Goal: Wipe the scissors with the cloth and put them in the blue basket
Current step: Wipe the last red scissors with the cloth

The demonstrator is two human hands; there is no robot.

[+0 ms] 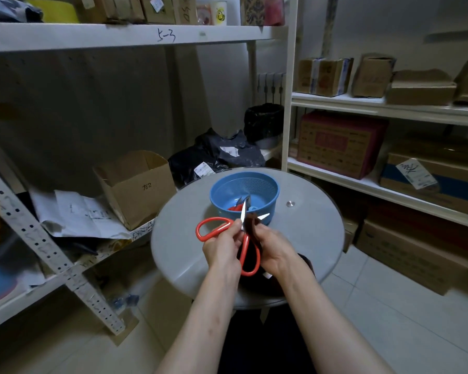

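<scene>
- Both forearms come in from the bottom edge; the left hand point(222, 249) has its fingers curled around the scissors point(246, 245) near the pivot, with one red loop sticking out to the left and the other hanging down between the wrists
- The right hand point(274, 249) pinches the dark cloth point(252, 224) over one blade, and the rest of the cloth trails down onto the round grey table point(308, 238)
- The scissors are held above the table's near half with the blades spread apart and pointing away – one bare blade stands up, and the tip of the other pokes out past the cloth
- The blue basket point(270, 201) sits just beyond the blade tips, and red handles and steel points point(234, 208) already lie inside it (another pair, it seems)
- The step in hand looks like the wiping itself, so the basket comes later
- To do it well, draw the cloth from pivot towards tip with the fold covering the edge – fingers on the flat sides, never across the sharp line
- A firm left grip at the pivot should stop the open blades from swinging shut on the right fingers
- The bare blade needs the same pass before the drop, and I would bring the blades together first, then lower them in handles-last so the points do not catch the mesh
</scene>
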